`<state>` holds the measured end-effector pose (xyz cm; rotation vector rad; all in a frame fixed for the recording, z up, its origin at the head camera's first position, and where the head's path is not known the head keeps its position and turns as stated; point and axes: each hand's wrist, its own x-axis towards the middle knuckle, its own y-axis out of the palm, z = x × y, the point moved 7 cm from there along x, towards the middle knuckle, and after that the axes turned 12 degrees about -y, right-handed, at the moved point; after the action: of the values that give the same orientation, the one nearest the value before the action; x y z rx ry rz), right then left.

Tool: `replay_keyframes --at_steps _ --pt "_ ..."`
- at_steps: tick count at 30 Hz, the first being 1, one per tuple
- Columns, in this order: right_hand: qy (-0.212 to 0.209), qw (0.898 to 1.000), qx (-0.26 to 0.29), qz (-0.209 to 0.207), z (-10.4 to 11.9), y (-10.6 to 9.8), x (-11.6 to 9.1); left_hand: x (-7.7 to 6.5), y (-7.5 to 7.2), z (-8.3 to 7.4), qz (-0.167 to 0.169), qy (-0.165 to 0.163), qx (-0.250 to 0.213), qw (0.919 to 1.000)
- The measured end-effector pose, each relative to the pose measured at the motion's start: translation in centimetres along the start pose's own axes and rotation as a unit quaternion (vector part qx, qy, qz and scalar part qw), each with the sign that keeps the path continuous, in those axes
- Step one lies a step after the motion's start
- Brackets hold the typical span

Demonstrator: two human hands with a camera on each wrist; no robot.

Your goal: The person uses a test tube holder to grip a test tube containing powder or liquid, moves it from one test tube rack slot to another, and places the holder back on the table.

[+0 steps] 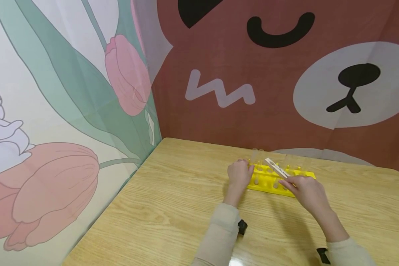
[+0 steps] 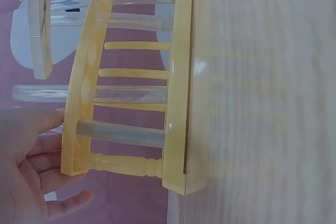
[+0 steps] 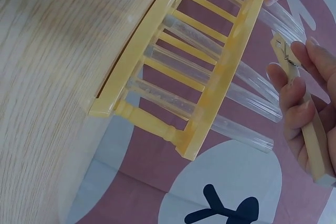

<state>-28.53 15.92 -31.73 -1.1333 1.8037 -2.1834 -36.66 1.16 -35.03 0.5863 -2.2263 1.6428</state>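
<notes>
A yellow test tube rack [image 1: 270,190] stands on the table with several clear test tubes [image 3: 244,134] in its holes. My left hand [image 1: 239,175] grips the rack's left end; in the left wrist view its fingers [image 2: 48,162] lie against the edge of the upper plate. One tube [image 2: 123,132] close to this hand looks greyish, and its top is hidden. Over the rack's right part, my right hand [image 1: 308,193] holds a wooden test tube holder [image 3: 316,148] with a metal spring. The holder's jaws have no tube between them.
The wooden table [image 1: 159,207] extends to the left and in front of the rack. A wall hanging with a bear face [image 1: 219,122] rises behind the table, and a tulip-patterned cloth [image 1: 70,177] hangs at the left.
</notes>
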Motion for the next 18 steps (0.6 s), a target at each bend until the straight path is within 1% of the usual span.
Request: replay_keyframes --at_steps 6,13,18 --pt "0.004 1.000 0.001 0.009 -0.04 0.16 0.05 0.05 0.03 0.12 -0.006 -0.006 -0.007 0.9999" --pt "0.009 1.000 0.003 0.015 -0.10 0.24 0.08 0.04 -0.06 0.30 -0.002 -0.025 -0.015 0.9996" --pt "0.006 1.000 0.001 0.011 -0.05 0.19 0.00 -0.06 -0.10 0.43 -0.001 -0.037 -0.018 0.9992"
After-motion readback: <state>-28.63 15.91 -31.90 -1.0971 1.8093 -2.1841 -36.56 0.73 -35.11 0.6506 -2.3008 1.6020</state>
